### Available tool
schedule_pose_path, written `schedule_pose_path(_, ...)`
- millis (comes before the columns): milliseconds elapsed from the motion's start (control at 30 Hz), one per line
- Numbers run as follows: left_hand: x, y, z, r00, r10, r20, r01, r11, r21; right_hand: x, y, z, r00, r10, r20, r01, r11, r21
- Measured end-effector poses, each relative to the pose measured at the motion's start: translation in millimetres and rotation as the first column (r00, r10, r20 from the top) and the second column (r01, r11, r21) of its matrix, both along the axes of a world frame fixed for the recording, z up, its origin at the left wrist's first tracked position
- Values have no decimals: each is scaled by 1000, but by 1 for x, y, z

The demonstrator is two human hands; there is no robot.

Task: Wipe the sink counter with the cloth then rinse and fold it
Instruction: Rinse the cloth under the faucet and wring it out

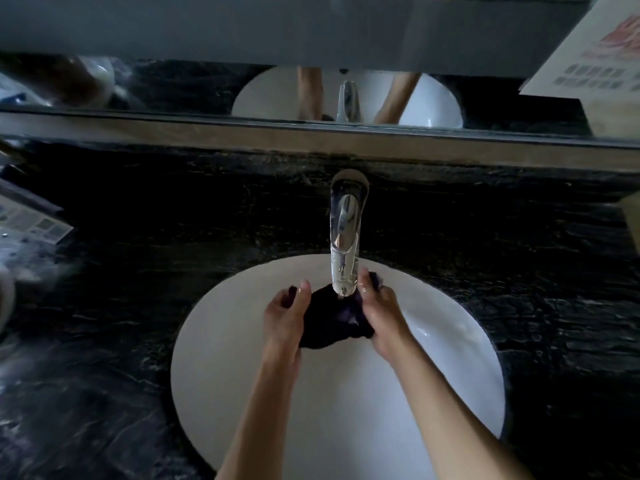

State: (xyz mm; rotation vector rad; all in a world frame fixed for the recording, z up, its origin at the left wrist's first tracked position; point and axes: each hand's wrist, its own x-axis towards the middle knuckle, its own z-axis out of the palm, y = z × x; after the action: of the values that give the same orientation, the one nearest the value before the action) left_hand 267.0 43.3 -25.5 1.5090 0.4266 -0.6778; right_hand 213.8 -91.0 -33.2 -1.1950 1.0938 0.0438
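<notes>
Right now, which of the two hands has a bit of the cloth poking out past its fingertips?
The right hand: a purple corner of the cloth shows beyond its fingertips beside the faucet. The left hand shows none.

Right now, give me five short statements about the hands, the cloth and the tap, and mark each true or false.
1. Both hands grip the cloth. True: the left hand and the right hand hold the dark cloth between them.
2. The cloth lies flat on the black counter. False: it is bunched up and held over the white sink, not on the counter.
3. The cloth is under the spout of the tap. True.
4. The cloth is folded into a neat square. False: it is crumpled.
5. One hand is turning the tap handle. False: neither hand touches the handle.
</notes>
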Motion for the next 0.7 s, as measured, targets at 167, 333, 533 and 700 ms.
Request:
schedule_pose_path(167,3,8,-14,977,-135,-163,91,963,-253,-37,-27,38,989,-5,150,-38,960,276)
schedule_pose_path(333,-4,-9,-18,965,-156,-210,107,968,-227,-73,-50,38,979,57,195,-85,987,139)
schedule_pose_path(533,-20,-37,-12,957,-227,-180,179,953,-245,-93,-53,37,991,40,126,26,873,-487)
schedule_pose_path(700,-17,-32,-6,968,-225,-112,193,951,-242,-85,-44,28,948,-234,218,248,968,-40)
